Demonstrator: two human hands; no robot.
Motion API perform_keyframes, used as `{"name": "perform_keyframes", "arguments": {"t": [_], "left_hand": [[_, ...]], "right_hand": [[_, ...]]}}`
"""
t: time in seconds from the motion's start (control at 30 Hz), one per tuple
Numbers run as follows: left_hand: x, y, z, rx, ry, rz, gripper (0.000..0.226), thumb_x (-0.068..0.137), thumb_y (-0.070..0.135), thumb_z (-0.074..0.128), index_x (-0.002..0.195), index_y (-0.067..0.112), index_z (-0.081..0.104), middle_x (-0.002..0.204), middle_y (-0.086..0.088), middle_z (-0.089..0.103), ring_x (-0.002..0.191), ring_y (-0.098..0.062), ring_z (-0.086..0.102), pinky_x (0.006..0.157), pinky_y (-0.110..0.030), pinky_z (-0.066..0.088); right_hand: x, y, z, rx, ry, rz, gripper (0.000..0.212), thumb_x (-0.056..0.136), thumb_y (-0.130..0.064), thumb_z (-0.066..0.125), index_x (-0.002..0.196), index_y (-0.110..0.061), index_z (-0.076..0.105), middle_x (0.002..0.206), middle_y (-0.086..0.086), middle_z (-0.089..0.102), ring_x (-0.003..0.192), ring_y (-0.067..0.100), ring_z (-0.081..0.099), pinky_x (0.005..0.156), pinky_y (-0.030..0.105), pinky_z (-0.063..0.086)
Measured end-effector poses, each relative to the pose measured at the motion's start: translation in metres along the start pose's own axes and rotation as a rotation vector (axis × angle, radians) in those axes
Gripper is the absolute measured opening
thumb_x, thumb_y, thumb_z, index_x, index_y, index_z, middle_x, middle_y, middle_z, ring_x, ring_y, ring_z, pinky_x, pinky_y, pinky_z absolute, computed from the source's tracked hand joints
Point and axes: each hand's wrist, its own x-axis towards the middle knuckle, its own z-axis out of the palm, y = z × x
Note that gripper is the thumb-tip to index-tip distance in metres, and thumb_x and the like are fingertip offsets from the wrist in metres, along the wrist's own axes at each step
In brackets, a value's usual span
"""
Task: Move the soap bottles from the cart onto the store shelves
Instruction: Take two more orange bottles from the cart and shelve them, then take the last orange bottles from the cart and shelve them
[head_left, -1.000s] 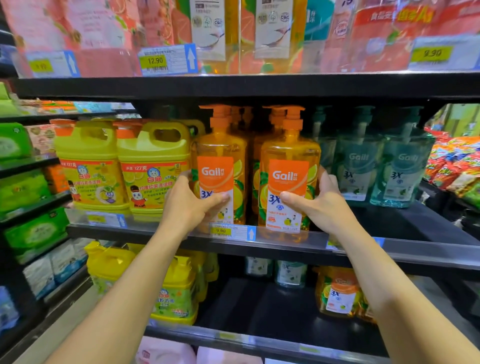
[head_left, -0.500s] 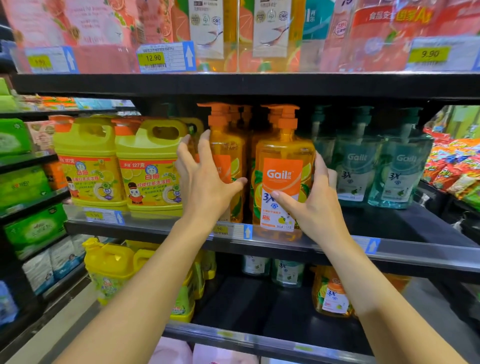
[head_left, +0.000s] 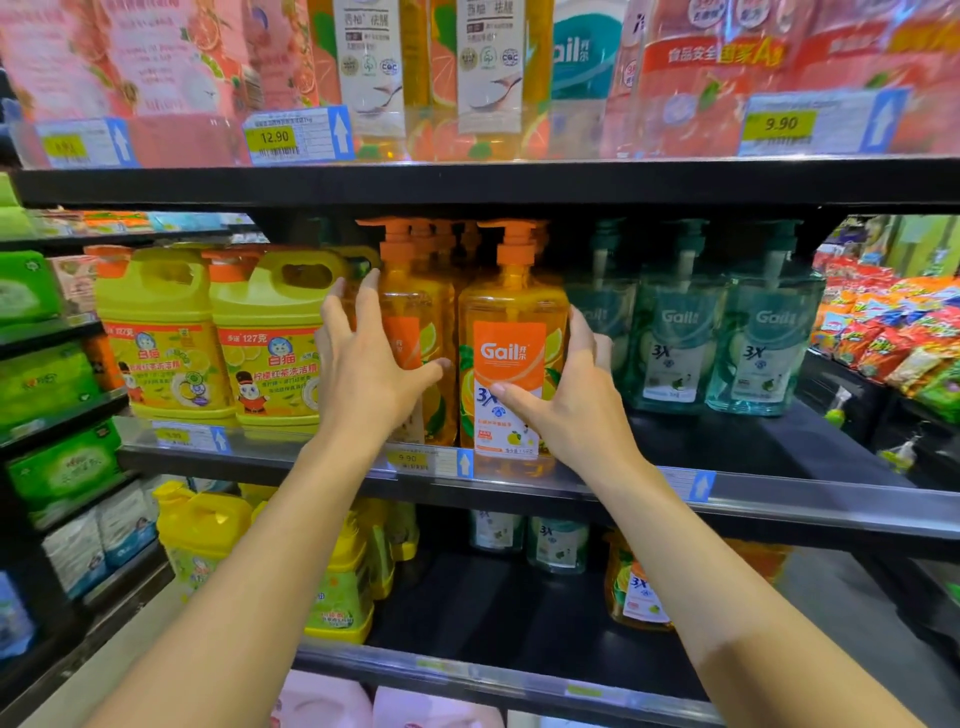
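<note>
Soap bottles (head_left: 511, 291) stand side by side at the front of the counter (head_left: 779, 499).
They are full pump bottles, so I judge them heavy, stiff and slippery, best held at the wide body. My right grip (head_left: 566, 410) is closed around the right bottle (head_left: 519, 312), thumb on its label. My left grip (head_left: 363, 379) is open, straight fingers pressing the left bottle (head_left: 421, 301).

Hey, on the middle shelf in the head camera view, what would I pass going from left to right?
Two yellow handled jugs → left orange Gail pump bottle, touched by the left hand → right orange Gail pump bottle, held by the right hand → three teal Gail pump bottles.
</note>
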Motion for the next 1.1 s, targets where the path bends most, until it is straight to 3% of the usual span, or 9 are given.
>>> {"name": "perform_keyframes", "arguments": {"t": [0.07,0.2,0.4,0.63,0.77,0.87,1.1], "left_hand": [[-0.004,0.003,-0.006,0.057,-0.017,-0.011,0.107,0.083,0.053,0.081,0.164,0.027,0.016,0.172,-0.003,0.008,0.156,-0.032,0.018,0.115,-0.053,0.039],[-0.022,0.012,-0.026,0.305,-0.078,0.037,0.094,0.092,0.057,0.067,0.164,0.018,0.020,0.172,-0.009,0.015,0.155,-0.034,0.021,0.120,-0.053,0.031],[-0.072,0.037,-0.038,0.695,-0.234,0.158,0.065,0.094,0.058,0.058,0.144,0.018,0.048,0.150,-0.006,0.053,0.137,-0.033,0.047,0.112,-0.049,0.036],[-0.111,0.030,-0.058,0.848,-0.344,0.092,0.062,0.096,0.064,0.050,0.141,0.022,0.050,0.144,-0.002,0.058,0.134,-0.032,0.049,0.112,-0.048,0.036],[-0.130,0.012,-0.087,0.877,-0.339,0.059,0.063,0.096,0.065,0.049,0.143,0.022,0.049,0.145,-0.001,0.058,0.133,-0.030,0.051,0.111,-0.048,0.037],[-0.147,-0.008,-0.121,0.904,-0.330,0.018,0.063,0.096,0.065,0.049,0.143,0.022,0.051,0.144,-0.001,0.058,0.133,-0.031,0.051,0.111,-0.048,0.037],[-0.215,-0.073,-0.247,0.952,-0.301,-0.165,0.052,0.095,0.061,0.050,0.130,0.023,0.056,0.135,0.000,0.061,0.126,-0.030,0.054,0.103,-0.045,0.040]], "right_hand": [[-0.001,-0.004,-0.007,-0.098,-0.040,0.013,0.107,0.084,-0.056,0.076,0.162,-0.023,0.011,0.152,0.003,0.030,0.121,0.024,0.060,0.089,0.037,0.056],[-0.011,-0.009,-0.026,-0.421,-0.068,-0.053,0.093,0.093,-0.055,0.066,0.160,-0.013,0.018,0.156,0.010,0.033,0.138,0.035,0.042,0.106,0.049,0.047],[-0.036,-0.012,-0.041,-0.771,-0.104,-0.190,0.070,0.095,-0.051,0.058,0.147,-0.006,0.042,0.138,0.015,0.054,0.119,0.040,0.055,0.092,0.050,0.047],[-0.074,-0.017,-0.024,-0.685,-0.181,-0.295,0.059,0.089,-0.044,0.066,0.131,-0.004,0.056,0.124,0.018,0.062,0.104,0.044,0.059,0.088,0.054,0.048],[-0.100,-0.048,-0.005,-0.621,-0.220,-0.338,0.056,0.090,-0.046,0.066,0.129,-0.007,0.057,0.125,0.016,0.062,0.110,0.043,0.059,0.093,0.054,0.048],[-0.121,-0.081,0.011,-0.602,-0.262,-0.377,0.058,0.093,-0.049,0.062,0.136,-0.010,0.053,0.136,0.014,0.056,0.119,0.041,0.055,0.098,0.051,0.045],[-0.202,-0.186,0.064,-0.528,-0.359,-0.496,0.056,0.093,-0.049,0.058,0.136,-0.013,0.052,0.134,0.011,0.057,0.120,0.040,0.054,0.098,0.050,0.043]]}}
